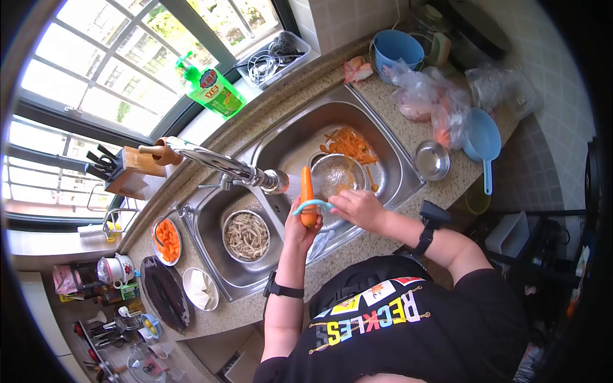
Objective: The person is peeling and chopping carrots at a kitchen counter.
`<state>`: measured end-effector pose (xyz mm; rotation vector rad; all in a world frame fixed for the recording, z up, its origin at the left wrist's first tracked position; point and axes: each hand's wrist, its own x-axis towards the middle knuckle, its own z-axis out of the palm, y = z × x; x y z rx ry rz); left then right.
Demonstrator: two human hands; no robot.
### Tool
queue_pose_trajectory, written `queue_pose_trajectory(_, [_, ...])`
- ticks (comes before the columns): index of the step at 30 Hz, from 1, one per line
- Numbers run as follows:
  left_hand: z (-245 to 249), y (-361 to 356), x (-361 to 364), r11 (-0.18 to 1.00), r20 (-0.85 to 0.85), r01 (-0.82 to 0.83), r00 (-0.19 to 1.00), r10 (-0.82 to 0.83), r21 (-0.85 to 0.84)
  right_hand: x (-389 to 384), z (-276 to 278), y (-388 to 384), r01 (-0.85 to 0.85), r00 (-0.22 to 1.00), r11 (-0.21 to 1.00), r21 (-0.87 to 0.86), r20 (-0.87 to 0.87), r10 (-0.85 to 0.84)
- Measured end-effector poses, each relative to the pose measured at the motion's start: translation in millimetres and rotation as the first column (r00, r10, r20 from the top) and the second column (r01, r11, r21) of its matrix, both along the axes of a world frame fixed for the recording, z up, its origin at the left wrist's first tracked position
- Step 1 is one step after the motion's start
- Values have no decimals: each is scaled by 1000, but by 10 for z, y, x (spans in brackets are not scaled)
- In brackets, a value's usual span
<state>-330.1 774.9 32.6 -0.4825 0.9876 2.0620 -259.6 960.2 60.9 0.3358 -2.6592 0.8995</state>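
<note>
Over the sink divider, my left hand (302,228) is closed around the lower part of an orange carrot (307,186) that points up toward the faucet (255,175). My right hand (357,208) grips the end of a light blue peeler (313,203), which lies across the carrot. Below them in the right basin is a round metal bowl or strainer (337,173). Orange peelings (350,145) lie behind it in that basin. A metal bowl of pale strips (246,236) stands in the left basin.
A dish of carrot pieces (167,241), a dark board (163,287) and a white bowl (200,288) are at the left. Green soap (216,93) stands by the window. At the right are a small metal bowl (432,160), plastic bags (440,105) and a blue dipper (483,135).
</note>
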Motion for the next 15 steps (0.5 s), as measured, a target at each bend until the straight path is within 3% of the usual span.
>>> queue_pose_trajectory(2, [-3, -26, 14, 999, 0, 33, 999, -33, 17, -192, -88, 66, 68, 998, 987, 145, 0, -69])
queue_pose_trajectory(3, [22, -32, 39, 998, -6, 64, 998, -64, 25, -313, -114, 120, 154, 985, 980, 129, 52, -162])
queue_pose_trajectory(5, [81, -15, 97, 995, -12, 98, 995, -98, 34, -574, -337, 259, 337, 855, 881, 333, 283, -434])
queue_pose_trajectory(6, [106, 0, 136, 992, -14, 102, 995, -101, 69, -558, -434, 300, 339, 855, 880, 332, 281, -435])
queue_pose_trajectory(8, [153, -1, 146, 988, -23, 103, 995, -101, 114, -525, -476, 419, 281, 764, 921, 269, 517, -384])
queue_pose_trajectory(9, [142, 0, 124, 988, -25, 96, 995, -93, 118, -501, -514, 437, 275, 768, 922, 272, 515, -381])
queue_pose_trajectory(11, [91, -49, 113, 987, -26, 88, 996, -85, 134, -328, -401, 348, 397, 794, 917, 34, 488, -362])
queue_pose_trajectory(13, [0, -77, 72, 981, 27, 62, 997, -68, 184, -227, -268, 247, 418, 830, 908, -24, 417, -371])
queue_pose_trajectory(15, [-21, -69, 58, 973, 81, 40, 995, -60, 227, -108, -125, 113, 275, 960, 935, -226, 117, -254])
